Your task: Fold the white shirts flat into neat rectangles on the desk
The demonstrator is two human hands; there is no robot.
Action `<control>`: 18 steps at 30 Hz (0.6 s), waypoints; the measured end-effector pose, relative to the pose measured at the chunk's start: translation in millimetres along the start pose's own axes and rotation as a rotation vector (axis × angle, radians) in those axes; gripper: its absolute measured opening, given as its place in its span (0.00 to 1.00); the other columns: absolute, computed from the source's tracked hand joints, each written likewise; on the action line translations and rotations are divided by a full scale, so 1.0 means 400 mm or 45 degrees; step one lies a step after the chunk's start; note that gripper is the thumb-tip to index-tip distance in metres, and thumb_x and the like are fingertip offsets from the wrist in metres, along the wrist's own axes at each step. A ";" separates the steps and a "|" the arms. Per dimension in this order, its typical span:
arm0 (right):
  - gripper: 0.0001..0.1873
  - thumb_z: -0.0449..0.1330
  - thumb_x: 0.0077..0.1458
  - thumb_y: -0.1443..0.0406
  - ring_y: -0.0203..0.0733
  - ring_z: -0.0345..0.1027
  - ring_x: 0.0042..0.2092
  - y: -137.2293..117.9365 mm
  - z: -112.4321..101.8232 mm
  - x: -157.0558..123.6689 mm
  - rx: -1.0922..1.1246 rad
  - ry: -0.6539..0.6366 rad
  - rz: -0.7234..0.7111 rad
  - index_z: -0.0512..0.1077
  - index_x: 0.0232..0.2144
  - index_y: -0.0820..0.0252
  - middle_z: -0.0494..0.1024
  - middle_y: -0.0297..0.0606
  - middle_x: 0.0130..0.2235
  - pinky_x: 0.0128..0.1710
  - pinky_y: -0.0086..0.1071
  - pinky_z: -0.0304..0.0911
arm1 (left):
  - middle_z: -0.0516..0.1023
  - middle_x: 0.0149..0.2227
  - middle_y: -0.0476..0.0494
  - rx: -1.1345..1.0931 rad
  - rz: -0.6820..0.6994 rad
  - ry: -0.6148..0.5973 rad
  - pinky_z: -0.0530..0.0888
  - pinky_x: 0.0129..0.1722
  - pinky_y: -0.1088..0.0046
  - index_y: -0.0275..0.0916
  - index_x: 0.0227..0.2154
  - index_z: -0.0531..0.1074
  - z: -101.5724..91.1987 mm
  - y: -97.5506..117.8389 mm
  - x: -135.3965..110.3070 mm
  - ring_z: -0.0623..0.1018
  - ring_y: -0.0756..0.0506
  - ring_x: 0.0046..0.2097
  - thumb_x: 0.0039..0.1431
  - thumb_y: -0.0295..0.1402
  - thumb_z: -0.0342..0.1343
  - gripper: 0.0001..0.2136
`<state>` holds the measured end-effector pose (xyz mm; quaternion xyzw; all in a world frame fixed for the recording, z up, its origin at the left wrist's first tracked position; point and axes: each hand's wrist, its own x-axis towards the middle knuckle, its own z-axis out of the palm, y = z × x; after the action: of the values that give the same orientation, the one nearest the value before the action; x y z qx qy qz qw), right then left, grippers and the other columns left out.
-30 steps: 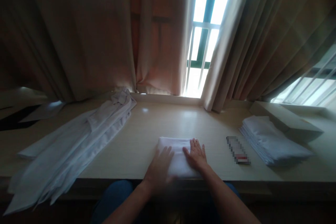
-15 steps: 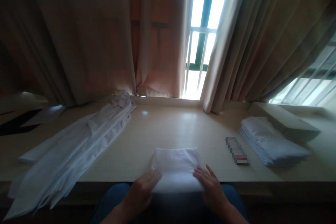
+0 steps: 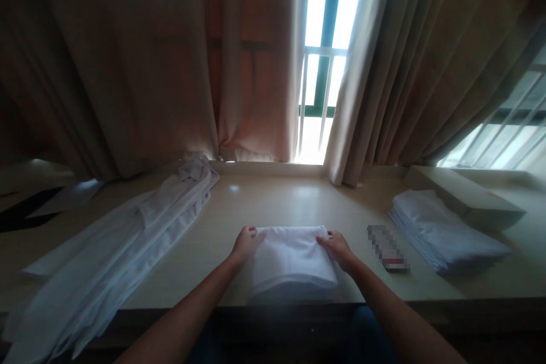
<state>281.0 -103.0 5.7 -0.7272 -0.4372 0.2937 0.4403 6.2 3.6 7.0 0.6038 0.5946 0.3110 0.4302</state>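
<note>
The folded white cloth (image 3: 292, 261) lies by the front edge of the table (image 3: 191, 273), its near side blurred. Left hand (image 3: 246, 243) and right hand (image 3: 338, 247) pinch its far corners, fingers partly hidden; half a second ago they were at its near part. Bare tabletop stretches beyond, between long white garments (image 3: 115, 239) and a pixelated object (image 3: 389, 248).

Curtains (image 3: 384, 85) either side of a bright window (image 3: 314, 79), box (image 3: 473, 196) on the table (image 3: 187, 256), pixelated oblong (image 3: 387, 248) lying nearer
</note>
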 end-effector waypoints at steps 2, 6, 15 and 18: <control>0.27 0.62 0.45 0.56 0.48 0.74 0.35 0.043 0.013 0.015 -0.060 0.014 0.025 0.72 0.45 0.69 0.79 0.47 0.36 0.34 0.36 0.68 | 0.71 0.51 0.28 0.091 0.070 0.034 0.73 0.45 0.66 0.30 0.53 0.60 0.019 -0.033 0.002 0.76 0.40 0.49 0.49 0.37 0.61 0.30; 0.34 0.60 0.48 0.58 0.52 0.67 0.51 0.059 0.027 0.001 -0.285 0.116 -0.092 0.64 0.55 0.70 0.72 0.53 0.50 0.52 0.41 0.60 | 0.63 0.59 0.33 0.544 0.627 0.031 0.59 0.61 0.60 0.35 0.55 0.61 0.032 -0.046 -0.036 0.62 0.40 0.62 0.51 0.41 0.59 0.30; 0.36 0.45 0.59 0.45 0.52 0.31 0.67 -0.035 0.133 -0.094 -1.005 -0.134 -0.608 0.52 0.64 0.56 0.47 0.40 0.66 0.64 0.50 0.26 | 0.49 0.67 0.39 1.078 1.160 -0.329 0.49 0.62 0.48 0.47 0.62 0.55 0.069 -0.070 -0.100 0.48 0.34 0.66 0.51 0.57 0.52 0.37; 0.37 0.42 0.59 0.44 0.52 0.28 0.68 0.019 0.142 -0.120 -1.051 -0.182 -0.614 0.50 0.65 0.55 0.43 0.38 0.67 0.64 0.50 0.24 | 0.46 0.67 0.38 1.111 1.221 -0.262 0.47 0.63 0.49 0.45 0.63 0.54 0.072 -0.124 -0.116 0.46 0.35 0.67 0.52 0.55 0.52 0.37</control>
<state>216.3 -125.9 -23.9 -0.6972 -0.7024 0.0344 0.1394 4.8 -50.2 -43.4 0.9477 0.2869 0.1393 0.0142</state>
